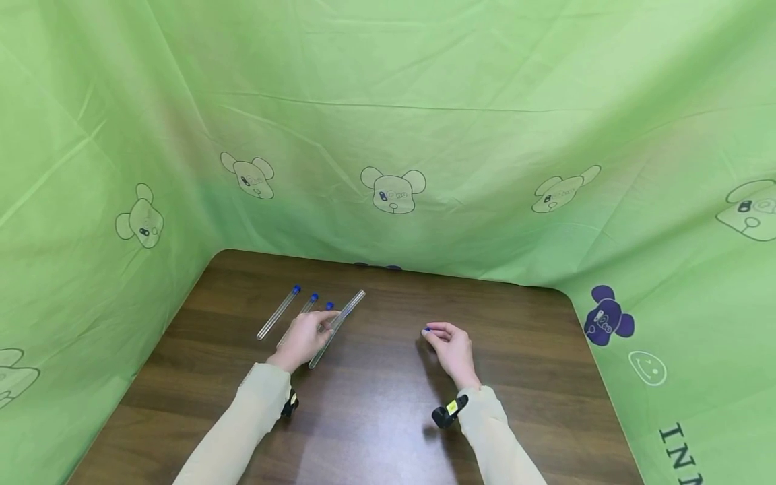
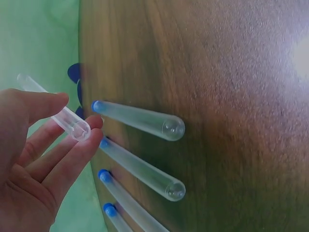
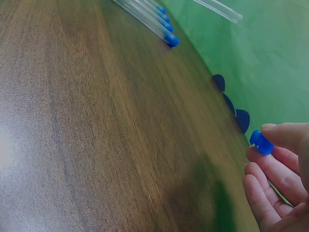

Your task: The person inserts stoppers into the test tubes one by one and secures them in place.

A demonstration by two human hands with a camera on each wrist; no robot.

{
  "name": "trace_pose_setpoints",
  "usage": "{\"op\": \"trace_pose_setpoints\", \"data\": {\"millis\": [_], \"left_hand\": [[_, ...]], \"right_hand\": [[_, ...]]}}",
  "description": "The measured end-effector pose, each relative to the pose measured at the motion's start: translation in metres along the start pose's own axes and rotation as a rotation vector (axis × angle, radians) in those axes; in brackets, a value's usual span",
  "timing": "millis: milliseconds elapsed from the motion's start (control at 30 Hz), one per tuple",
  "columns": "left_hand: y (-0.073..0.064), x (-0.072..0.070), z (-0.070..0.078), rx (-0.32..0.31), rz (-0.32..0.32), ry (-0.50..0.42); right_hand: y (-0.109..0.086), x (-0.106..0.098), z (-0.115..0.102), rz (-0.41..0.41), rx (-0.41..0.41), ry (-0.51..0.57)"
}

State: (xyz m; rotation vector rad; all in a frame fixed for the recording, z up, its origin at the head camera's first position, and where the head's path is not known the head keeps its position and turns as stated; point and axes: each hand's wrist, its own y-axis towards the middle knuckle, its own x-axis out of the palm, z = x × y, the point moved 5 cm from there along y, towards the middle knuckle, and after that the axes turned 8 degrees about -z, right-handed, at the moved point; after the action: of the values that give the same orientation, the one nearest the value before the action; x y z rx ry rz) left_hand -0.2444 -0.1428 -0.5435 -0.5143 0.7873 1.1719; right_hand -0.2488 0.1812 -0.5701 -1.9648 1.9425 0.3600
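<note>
My left hand [image 1: 306, 337] holds a clear test tube [image 2: 67, 120] between thumb and fingers, tilted above the table. Its rounded end faces the left wrist camera, and its far end shows no cap in the right wrist view. Farther right, my right hand [image 1: 451, 350] pinches a small blue cap [image 3: 261, 142] between thumb and fingertips, raised over the table. Several test tubes [image 2: 140, 118] with blue caps lie side by side beneath and beside the left hand. In the head view that hand partly hides some of them.
The brown wood-patterned table [image 1: 376, 417] has rounded far corners. Green cloth [image 1: 388, 135] printed with bear heads hangs behind it and along both sides. The leftmost capped tube [image 1: 279, 313] lies left of my left hand.
</note>
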Motion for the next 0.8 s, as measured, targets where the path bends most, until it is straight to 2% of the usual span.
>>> {"op": "trace_pose_setpoints", "data": {"millis": [133,267,500,800], "left_hand": [[0.0,0.005,0.002,0.046,0.021,0.044],[-0.001,0.01,0.004,0.069,0.013,0.04],[-0.004,0.016,0.007,0.066,-0.004,0.058],[-0.006,0.018,0.014,0.082,-0.001,0.021]], "right_hand": [[0.0,0.001,0.001,-0.004,0.0,0.006],[0.0,0.0,0.001,-0.004,0.005,0.006],[-0.002,0.0,-0.001,0.001,0.007,0.004],[-0.001,0.001,-0.001,0.005,0.003,0.012]]}}
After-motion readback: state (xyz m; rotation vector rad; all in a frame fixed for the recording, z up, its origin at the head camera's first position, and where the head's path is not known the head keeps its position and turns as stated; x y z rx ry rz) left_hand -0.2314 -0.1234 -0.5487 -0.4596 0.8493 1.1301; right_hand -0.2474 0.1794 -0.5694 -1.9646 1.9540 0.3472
